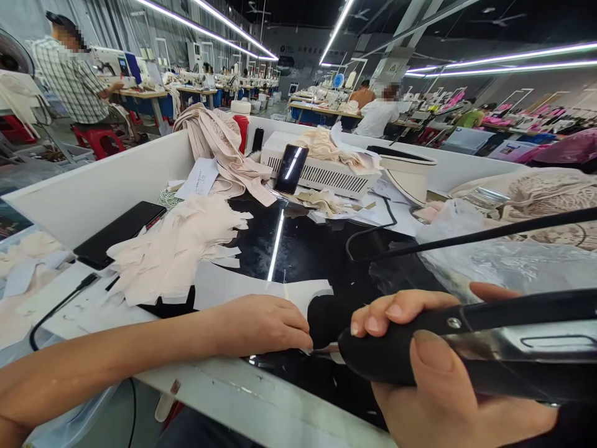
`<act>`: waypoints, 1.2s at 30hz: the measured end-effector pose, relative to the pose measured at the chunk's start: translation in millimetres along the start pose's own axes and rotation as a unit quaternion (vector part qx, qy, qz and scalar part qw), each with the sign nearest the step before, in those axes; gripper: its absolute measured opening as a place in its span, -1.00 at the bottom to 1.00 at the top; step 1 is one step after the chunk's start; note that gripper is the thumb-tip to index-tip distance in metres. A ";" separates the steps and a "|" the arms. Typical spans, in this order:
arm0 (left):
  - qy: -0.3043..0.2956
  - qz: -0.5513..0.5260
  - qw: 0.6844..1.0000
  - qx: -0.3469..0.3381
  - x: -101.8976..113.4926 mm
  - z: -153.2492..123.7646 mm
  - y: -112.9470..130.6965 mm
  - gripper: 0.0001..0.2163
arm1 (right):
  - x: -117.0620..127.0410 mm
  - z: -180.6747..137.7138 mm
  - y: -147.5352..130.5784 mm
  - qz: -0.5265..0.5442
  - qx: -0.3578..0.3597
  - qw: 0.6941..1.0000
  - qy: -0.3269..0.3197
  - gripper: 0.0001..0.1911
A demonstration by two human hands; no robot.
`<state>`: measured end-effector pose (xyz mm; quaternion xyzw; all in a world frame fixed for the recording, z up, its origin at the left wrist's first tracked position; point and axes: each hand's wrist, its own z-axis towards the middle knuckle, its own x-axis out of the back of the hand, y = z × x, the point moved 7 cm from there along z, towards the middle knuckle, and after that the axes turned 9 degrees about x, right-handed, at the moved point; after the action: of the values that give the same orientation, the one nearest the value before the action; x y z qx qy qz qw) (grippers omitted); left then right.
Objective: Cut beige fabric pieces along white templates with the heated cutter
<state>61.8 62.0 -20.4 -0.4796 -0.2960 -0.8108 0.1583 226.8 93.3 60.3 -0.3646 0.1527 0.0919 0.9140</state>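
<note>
Garment workshop, glossy black worktable: right hand clamped around a black iron handle, long axis running left-right; left hand, fingers together, presses pale cut fabric just left of its nose.

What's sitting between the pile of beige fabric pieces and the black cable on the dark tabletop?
In the head view, bare glossy black tabletop separates the beige fabric pile from the black cable; only a ceiling light's reflected streak crosses it.

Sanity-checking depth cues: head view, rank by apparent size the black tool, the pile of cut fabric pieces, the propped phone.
1. black tool, though nearness to the camera inflates it
2. pile of cut fabric pieces
3. propped phone
</note>
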 end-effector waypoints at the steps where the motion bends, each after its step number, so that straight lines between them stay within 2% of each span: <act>1: 0.003 -0.001 1.000 -0.006 1.0 -1.1 -0.1 -0.83 | 0.3 0.0 -0.2 -0.002 0.001 1.000 0.001 -0.48; 9: 0.011 -0.023 1.000 -0.003 1.5 -6.3 -5.1 -0.80 | -4.4 0.6 -4.2 -0.009 -0.002 1.000 0.011 -0.50; 20: -0.040 -0.035 0.998 0.043 -3.9 -3.8 -8.1 -0.77 | -3.8 1.6 -5.7 -0.015 0.012 1.000 0.016 -0.50; 28: 0.013 -0.036 0.999 0.021 0.4 -7.2 -5.8 -0.77 | -3.0 8.3 -9.4 -0.034 0.015 0.999 0.029 -0.51; 36: 0.002 -0.042 0.999 0.028 -0.3 -4.5 -6.1 -0.78 | -7.2 7.7 -6.8 -0.019 0.012 1.000 0.019 -0.49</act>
<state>55.6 63.9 -24.3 -0.4601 -0.3382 -0.8092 0.1382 223.6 93.3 72.4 -0.3581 0.1639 0.0655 0.9169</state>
